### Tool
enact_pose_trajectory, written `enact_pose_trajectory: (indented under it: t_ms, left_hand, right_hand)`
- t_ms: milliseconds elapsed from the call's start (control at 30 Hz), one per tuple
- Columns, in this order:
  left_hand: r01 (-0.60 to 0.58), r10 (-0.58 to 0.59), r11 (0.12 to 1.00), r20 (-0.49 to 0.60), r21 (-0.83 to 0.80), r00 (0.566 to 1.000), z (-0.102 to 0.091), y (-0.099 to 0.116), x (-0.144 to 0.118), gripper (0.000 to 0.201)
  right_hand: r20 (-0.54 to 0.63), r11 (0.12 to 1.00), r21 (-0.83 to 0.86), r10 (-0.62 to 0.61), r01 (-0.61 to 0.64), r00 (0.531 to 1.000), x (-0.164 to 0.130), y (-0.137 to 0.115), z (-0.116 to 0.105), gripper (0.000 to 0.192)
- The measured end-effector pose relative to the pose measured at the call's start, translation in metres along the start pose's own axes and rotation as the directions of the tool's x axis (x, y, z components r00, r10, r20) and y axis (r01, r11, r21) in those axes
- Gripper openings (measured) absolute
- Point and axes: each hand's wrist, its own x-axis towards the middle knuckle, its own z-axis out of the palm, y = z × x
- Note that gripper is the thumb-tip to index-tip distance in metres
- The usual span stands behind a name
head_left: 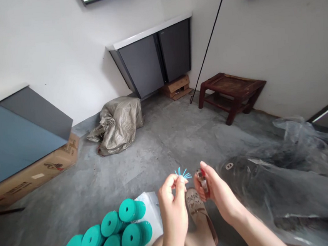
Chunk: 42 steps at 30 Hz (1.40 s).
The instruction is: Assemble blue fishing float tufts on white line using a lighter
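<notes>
My left hand [173,199] pinches a small bunch of thin light-blue strands [183,173] between thumb and fingertips; their loose ends fan out above. Just to its right, my right hand [213,188] is wrapped round a small lighter [202,180] with a red and metallic top, its thumb up by the red part. A gap separates the lighter from the strands, and no flame shows. Below left of my left hand lie rows of teal discs [131,238] with centre holes, stacked on their sides on a white sheet [150,209].
A foot in a patterned sandal [198,206] is below my hands. Clear plastic wrap [289,188] covers the right side. Farther off are a wooden stool [230,87], a crumpled sack [120,123], a grey cabinet [146,62] and a cardboard box [36,179].
</notes>
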Motion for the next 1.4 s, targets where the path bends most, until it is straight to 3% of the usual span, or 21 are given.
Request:
enact_pose_trajectory:
  t_ms: [167,400,1400]
  left_hand:
    - [0.013,-0.013,1.000,0.001,-0.029,1.000,-0.002,-0.001,0.001,0.032]
    - [0.004,-0.004,0.999,0.025,-0.038,1.000,-0.002,-0.001,0.000,0.031]
    - [0.013,-0.011,0.998,0.048,-0.054,0.999,-0.001,-0.001,0.001,0.030]
  right_hand:
    - [-0.050,0.995,-0.096,-0.046,0.041,0.998,-0.002,0.010,0.008,0.050]
    - [-0.089,0.981,-0.160,-0.123,0.107,0.988,-0.004,0.005,0.015,0.045]
    - [-0.080,0.986,-0.146,-0.094,0.082,0.992,-0.003,0.009,0.012,0.042]
